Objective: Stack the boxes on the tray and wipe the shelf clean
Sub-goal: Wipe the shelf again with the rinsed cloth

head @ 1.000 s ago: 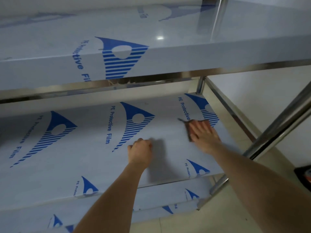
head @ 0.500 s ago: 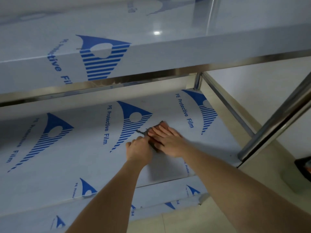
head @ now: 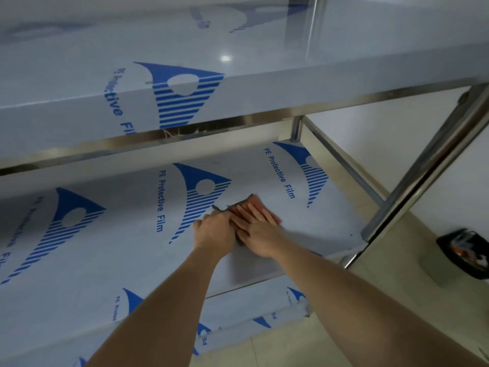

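Two bare forearms reach in from the bottom edge toward the lower shelf (head: 111,260) of a steel rack. The shelf's front edge, wrapped in white film with blue print, runs nearest the camera above a beige tiled floor (head: 370,300).

Left hand (head: 213,231) rests on the shelf surface, fingers curled under into a loose fist, knuckles forward; cannot tell whether it pinches anything, its fingertips are hidden. It sits just beside the right hand, touching or nearly so.

Right hand (head: 255,229) lies flat, fingers straight and spread, palm pressing down on a reddish-brown cloth (head: 258,201). The cloth is on the lower shelf, right of centre, mostly covered by the hand, its far edge and a dark corner sticking out past the fingers toward the blue striped logo (head: 203,197).

"PE Protective Film" text prints across the shelf in several places.

Right side: a shiny slanted steel leg (head: 423,168) and a thinner side rail (head: 344,165) run back to a rear post. A dark blurred object (head: 465,252) sits on the floor by the right edge.

Above and farther: the upper shelf (head: 238,96), same film, with a bright light reflection on top. White wall (head: 397,133) behind.

No boxes or tray in view.
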